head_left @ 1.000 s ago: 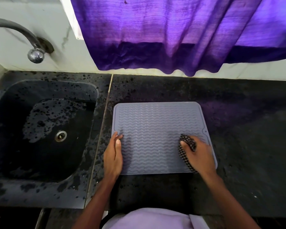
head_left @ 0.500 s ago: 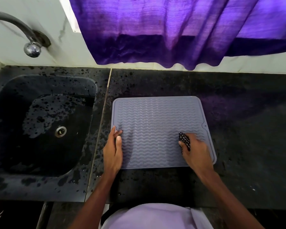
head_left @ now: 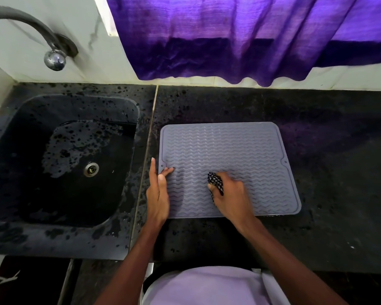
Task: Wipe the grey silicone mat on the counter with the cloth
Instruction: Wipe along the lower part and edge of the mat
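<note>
A grey silicone mat [head_left: 240, 150] with wavy ridges lies flat on the black counter [head_left: 339, 161], just right of the sink. My left hand [head_left: 157, 194] rests with straight fingers on the mat's near-left edge. My right hand [head_left: 231, 194] is on the near middle of the mat, fingers curled round a bunched black-and-white checked cloth [head_left: 216, 182] that it presses against the ridges. Most of the cloth is hidden under the hand.
A wet black sink [head_left: 64, 161] with a metal drain [head_left: 91, 169] sits to the left under a curved tap [head_left: 53, 58]. A purple curtain [head_left: 251, 36] hangs over the back wall. Water drops speckle the counter around the sink.
My right hand has slid the cloth leftward across the mat, from near its right edge to its near middle. My left hand stays on the left edge.
</note>
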Motion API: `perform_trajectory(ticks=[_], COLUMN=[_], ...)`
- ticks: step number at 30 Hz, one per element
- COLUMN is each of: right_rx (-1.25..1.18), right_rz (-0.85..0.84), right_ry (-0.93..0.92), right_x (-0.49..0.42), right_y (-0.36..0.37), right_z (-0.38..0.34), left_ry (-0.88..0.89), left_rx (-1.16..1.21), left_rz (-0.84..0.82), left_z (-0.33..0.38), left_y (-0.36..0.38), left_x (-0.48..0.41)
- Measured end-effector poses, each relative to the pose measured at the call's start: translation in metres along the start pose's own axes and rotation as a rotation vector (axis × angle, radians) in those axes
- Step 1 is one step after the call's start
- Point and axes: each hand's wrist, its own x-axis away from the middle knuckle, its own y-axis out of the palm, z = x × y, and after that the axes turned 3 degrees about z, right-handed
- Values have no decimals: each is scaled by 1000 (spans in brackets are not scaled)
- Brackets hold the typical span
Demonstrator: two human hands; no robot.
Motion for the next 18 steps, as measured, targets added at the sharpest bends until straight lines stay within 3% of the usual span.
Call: perform_trajectory(ticks=[9, 18], right_rx=[-50, -85], right_rz=[-38, -79], right_ry=[-80, -57], right_x=[-1, -4], right_y=[40, 66], right_z=[-49, -85], left_ry=[-135, -187], left_rx=[257, 351], left_rz=[-51, -127], left_z=[-11, 2], left_y=[-8, -17], left_x=[-11, -13])
